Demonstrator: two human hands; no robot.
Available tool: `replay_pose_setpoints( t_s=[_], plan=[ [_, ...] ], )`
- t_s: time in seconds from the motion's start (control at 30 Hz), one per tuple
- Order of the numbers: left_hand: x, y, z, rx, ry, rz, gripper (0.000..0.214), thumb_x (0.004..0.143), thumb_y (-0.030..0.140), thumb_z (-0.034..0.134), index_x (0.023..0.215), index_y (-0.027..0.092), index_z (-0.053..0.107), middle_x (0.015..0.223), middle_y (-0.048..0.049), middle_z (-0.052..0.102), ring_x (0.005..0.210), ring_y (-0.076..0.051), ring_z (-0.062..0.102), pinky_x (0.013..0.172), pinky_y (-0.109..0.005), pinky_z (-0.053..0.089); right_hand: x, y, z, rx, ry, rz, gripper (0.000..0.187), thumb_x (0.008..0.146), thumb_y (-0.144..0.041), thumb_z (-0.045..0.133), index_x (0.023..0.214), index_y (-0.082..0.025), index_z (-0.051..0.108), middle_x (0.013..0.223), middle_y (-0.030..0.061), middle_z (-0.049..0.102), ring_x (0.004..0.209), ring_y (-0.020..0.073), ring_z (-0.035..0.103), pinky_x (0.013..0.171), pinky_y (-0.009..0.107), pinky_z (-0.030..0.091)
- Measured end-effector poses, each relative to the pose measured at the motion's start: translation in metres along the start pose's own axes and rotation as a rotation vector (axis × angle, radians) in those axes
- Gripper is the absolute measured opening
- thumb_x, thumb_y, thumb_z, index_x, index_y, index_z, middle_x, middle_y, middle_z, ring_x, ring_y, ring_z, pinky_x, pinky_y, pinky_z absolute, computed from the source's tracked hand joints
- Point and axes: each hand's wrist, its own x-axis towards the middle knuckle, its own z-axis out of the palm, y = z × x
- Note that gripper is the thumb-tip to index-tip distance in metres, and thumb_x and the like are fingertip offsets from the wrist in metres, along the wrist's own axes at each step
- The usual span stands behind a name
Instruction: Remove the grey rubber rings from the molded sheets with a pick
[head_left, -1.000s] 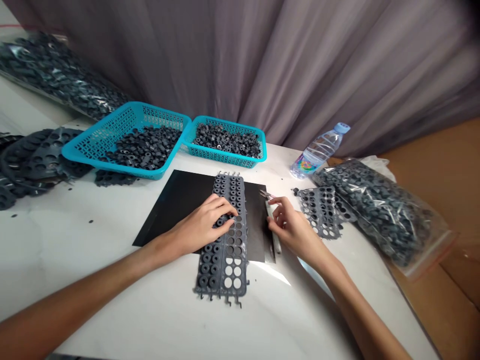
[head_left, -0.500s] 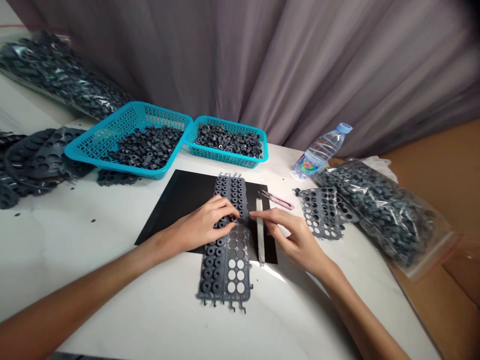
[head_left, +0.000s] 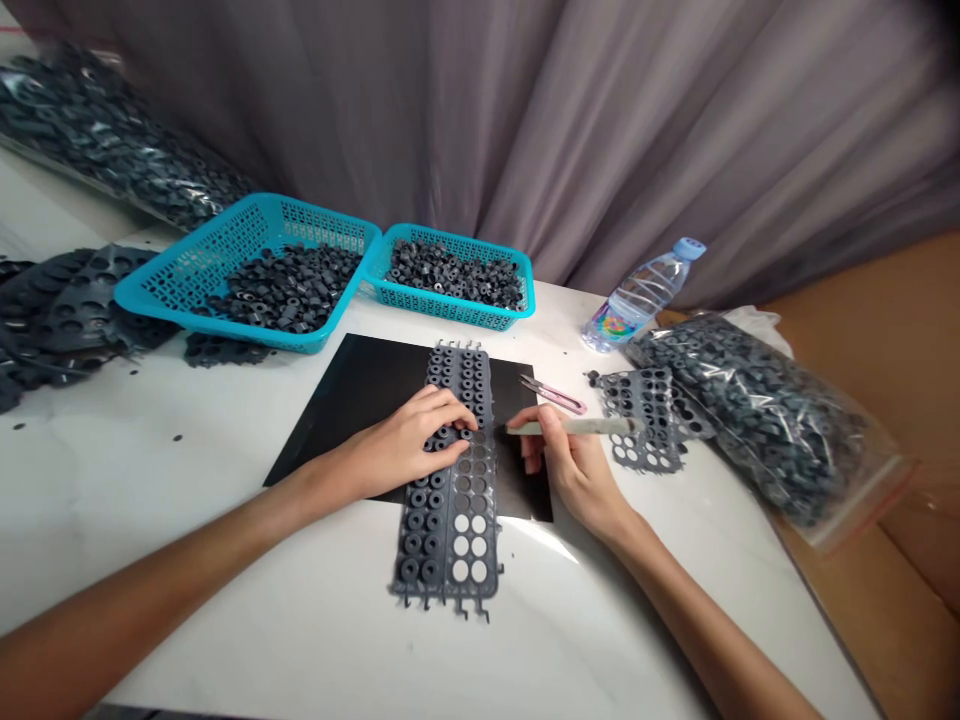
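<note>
A dark grey moulded rubber sheet (head_left: 491, 500) lies lengthwise before me, with rows of small ring-shaped pieces on its left side and several bare holes on its lower right. My left hand (head_left: 416, 430) rests across its middle, thumb and forefinger closed about a small rubber ring (head_left: 466, 434). Just right of the sheet, my right hand (head_left: 574, 460) grips a pale, narrow stick-like tool (head_left: 592, 426) between thumb and fingers. The tool lies nearly level, its left end towards the sheet. Under the sheet is a black mat (head_left: 330, 420).
Two blue baskets (head_left: 247, 325) (head_left: 465, 315) of rubber pieces stand behind the mat. Pink snips (head_left: 559, 395), a water bottle (head_left: 641, 300), a perforated rubber scrap (head_left: 641, 410) and a bag of pieces (head_left: 772, 420) are on the right. More scraps (head_left: 75, 310) and another bag (head_left: 120, 140) lie left.
My right hand has picked up the pale tool from the mat and turned it from lengthwise to nearly crosswise. My left hand has stayed at the ring on the sheet.
</note>
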Motion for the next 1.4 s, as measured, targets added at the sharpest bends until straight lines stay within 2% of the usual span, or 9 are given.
replay_pose_setpoints(
  t_s=[0.1, 0.2, 0.27, 0.47, 0.6, 0.7, 0.9, 1.07, 1.4],
  plan=[
    [0.001, 0.000, 0.001, 0.004, 0.022, 0.011, 0.015, 0.101, 0.023, 0.061, 0.115, 0.024, 0.067, 0.110, -0.0036, 0.069, 0.115, -0.023, 0.061, 0.102, -0.038, 0.051, 0.001, -0.003, 0.007, 0.209, -0.013, 0.082, 0.044, 0.106, -0.060, 0.046, 0.100, -0.021, 0.063, 0.071, 0.0010, 0.062, 0.056, 0.0163, 0.062, 0.055, 0.030, 0.052],
    [0.001, 0.001, 0.002, 0.002, 0.039, 0.026, 0.013, 0.100, 0.021, 0.063, 0.112, 0.023, 0.068, 0.109, -0.0027, 0.070, 0.112, -0.022, 0.061, 0.099, -0.036, 0.051, 0.001, -0.005, 0.012, 0.256, -0.008, 0.099, 0.034, 0.097, -0.054, 0.068, 0.092, -0.022, 0.057, 0.075, 0.0016, 0.068, 0.057, 0.0152, 0.064, 0.053, 0.028, 0.052],
    [0.001, 0.001, 0.002, -0.008, 0.046, 0.027, 0.012, 0.100, 0.020, 0.064, 0.110, 0.023, 0.068, 0.107, -0.0020, 0.070, 0.110, -0.021, 0.061, 0.098, -0.035, 0.050, 0.001, -0.005, 0.015, 0.269, -0.030, 0.104, 0.034, 0.093, -0.048, 0.076, 0.089, -0.023, 0.052, 0.076, 0.0001, 0.068, 0.056, 0.0133, 0.063, 0.052, 0.025, 0.050],
    [0.003, 0.001, 0.002, -0.025, 0.068, 0.027, 0.009, 0.099, 0.020, 0.066, 0.107, 0.022, 0.069, 0.104, -0.0005, 0.070, 0.108, -0.019, 0.061, 0.097, -0.033, 0.049, 0.001, -0.002, 0.021, 0.344, -0.131, 0.159, 0.029, 0.096, -0.045, 0.070, 0.105, -0.024, 0.052, 0.075, -0.0034, 0.066, 0.052, 0.0115, 0.060, 0.045, 0.021, 0.048],
    [0.003, 0.000, 0.002, -0.032, 0.070, 0.028, 0.009, 0.098, 0.019, 0.067, 0.106, 0.022, 0.069, 0.104, -0.0006, 0.071, 0.107, -0.020, 0.061, 0.097, -0.034, 0.050, 0.004, -0.003, 0.022, 0.292, -0.147, 0.156, 0.026, 0.100, -0.046, 0.063, 0.094, -0.022, 0.054, 0.071, -0.0020, 0.067, 0.047, 0.0096, 0.055, 0.039, 0.018, 0.041],
    [0.003, 0.001, 0.002, -0.045, 0.070, 0.021, 0.009, 0.098, 0.019, 0.067, 0.106, 0.022, 0.070, 0.105, -0.0009, 0.071, 0.106, -0.020, 0.061, 0.096, -0.034, 0.050, 0.006, -0.004, 0.023, 0.291, -0.152, 0.168, 0.023, 0.100, -0.043, 0.062, 0.094, -0.022, 0.055, 0.069, -0.0025, 0.066, 0.047, 0.0087, 0.053, 0.038, 0.017, 0.038],
    [0.004, 0.004, 0.000, -0.088, 0.074, -0.027, 0.009, 0.095, 0.018, 0.072, 0.103, 0.021, 0.072, 0.101, -0.0006, 0.072, 0.101, -0.019, 0.062, 0.090, -0.031, 0.051, 0.006, -0.003, 0.023, 0.340, -0.168, 0.222, 0.015, 0.093, -0.033, 0.067, 0.098, -0.020, 0.062, 0.073, -0.0017, 0.066, 0.053, 0.0102, 0.059, 0.042, 0.017, 0.045],
    [0.007, 0.005, -0.002, -0.122, 0.051, -0.084, 0.012, 0.092, 0.017, 0.075, 0.103, 0.021, 0.074, 0.098, 0.0006, 0.073, 0.095, -0.017, 0.062, 0.084, -0.028, 0.050, 0.007, 0.000, 0.023, 0.371, -0.152, 0.211, 0.009, 0.086, -0.020, 0.065, 0.096, -0.019, 0.063, 0.079, -0.0002, 0.067, 0.057, 0.0101, 0.060, 0.044, 0.017, 0.049],
    [0.007, 0.003, -0.002, -0.131, 0.034, -0.091, 0.011, 0.092, 0.021, 0.074, 0.103, 0.021, 0.074, 0.099, 0.0000, 0.071, 0.092, -0.017, 0.060, 0.083, -0.028, 0.049, 0.007, 0.005, 0.024, 0.347, -0.152, 0.178, 0.006, 0.092, -0.023, 0.062, 0.097, -0.020, 0.062, 0.081, -0.0001, 0.068, 0.059, 0.0100, 0.061, 0.045, 0.017, 0.048]
  ],
)
